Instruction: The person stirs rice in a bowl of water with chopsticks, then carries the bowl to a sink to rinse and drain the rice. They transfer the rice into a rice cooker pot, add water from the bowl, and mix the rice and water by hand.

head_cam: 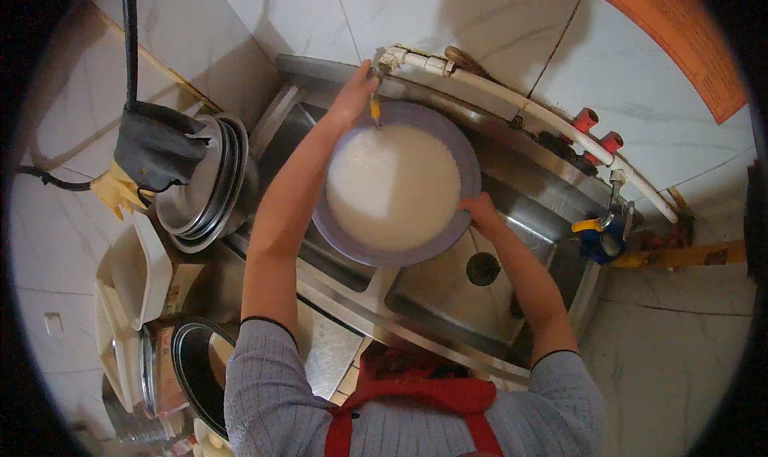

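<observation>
A round purple basin (471, 157) holds cloudy whitish liquid (393, 187) and rests over the divider of a double stainless steel sink (444, 313). My left hand (357, 94) is at a wall tap (375, 104) with a yellow part, above the basin's far rim; its fingers are around the tap's upper part. With my right hand (480, 214) I grip the basin's right rim, fingers at the inner side. The liquid's surface looks foamy below the tap. The basin hides much of the left sink bowl.
Stacked metal bowls (240, 175) stand left of the sink, beside hanging gloves (159, 148). White plastic containers (144, 271) and a black tub (192, 361) lie nearer. A white pipe (510, 97) runs along the tiled wall to a second tap (606, 232) with a yellow handle.
</observation>
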The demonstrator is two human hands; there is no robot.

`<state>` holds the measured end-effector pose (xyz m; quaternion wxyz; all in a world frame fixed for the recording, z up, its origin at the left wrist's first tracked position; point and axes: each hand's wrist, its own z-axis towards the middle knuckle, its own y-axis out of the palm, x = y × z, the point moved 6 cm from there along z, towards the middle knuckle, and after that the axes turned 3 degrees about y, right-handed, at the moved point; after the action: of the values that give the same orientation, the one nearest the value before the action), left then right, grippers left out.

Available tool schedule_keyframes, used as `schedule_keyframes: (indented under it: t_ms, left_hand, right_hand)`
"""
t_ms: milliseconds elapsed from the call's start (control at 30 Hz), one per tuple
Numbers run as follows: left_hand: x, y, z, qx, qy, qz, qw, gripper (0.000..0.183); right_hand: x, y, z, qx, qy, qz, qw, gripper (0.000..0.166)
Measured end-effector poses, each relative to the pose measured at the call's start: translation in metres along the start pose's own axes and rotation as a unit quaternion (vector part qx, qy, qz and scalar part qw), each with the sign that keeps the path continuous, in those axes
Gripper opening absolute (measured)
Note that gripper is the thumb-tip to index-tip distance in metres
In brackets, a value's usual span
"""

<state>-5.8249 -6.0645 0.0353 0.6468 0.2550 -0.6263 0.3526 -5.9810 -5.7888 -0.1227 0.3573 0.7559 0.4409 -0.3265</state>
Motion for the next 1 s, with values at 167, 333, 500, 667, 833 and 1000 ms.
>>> schedule_keyframes:
  t_ms: [167, 333, 500, 667, 833, 1000]
  left_hand:
    - [-0.002, -0.021, 0.005, 0.045, 0.119, 0.267, 0.955, 0.052]
    - [0.019, -0.002, 0.002, 0.049, 0.15, 0.241, 0.958, 0.047]
    - [0.017, -0.016, 0.0, 0.092, 0.158, 0.333, 0.925, 0.058]
    - [0.023, -0.007, -0.002, 0.134, 0.153, 0.362, 0.91, 0.062]
    - [0.025, -0.005, -0.001, 0.131, 0.136, 0.388, 0.902, 0.063]
    - [0.024, -0.009, -0.002, 0.129, 0.108, 0.379, 0.91, 0.066]
  right_hand:
    - [0.009, -0.004, 0.006, 0.028, 0.055, -0.043, 0.997, 0.054]
    - [0.049, -0.055, 0.047, -0.006, -0.176, -0.196, 0.965, 0.053]
    - [-0.001, 0.003, -0.003, 0.01, -0.002, -0.011, 1.0, 0.052]
    - [0.011, -0.012, 0.004, 0.065, 0.037, -0.046, 0.996, 0.052]
    - [0.028, -0.023, 0.023, 0.066, 0.02, -0.033, 0.997, 0.052]
    - [0.015, -0.013, 0.011, 0.065, 0.044, -0.036, 0.996, 0.051]
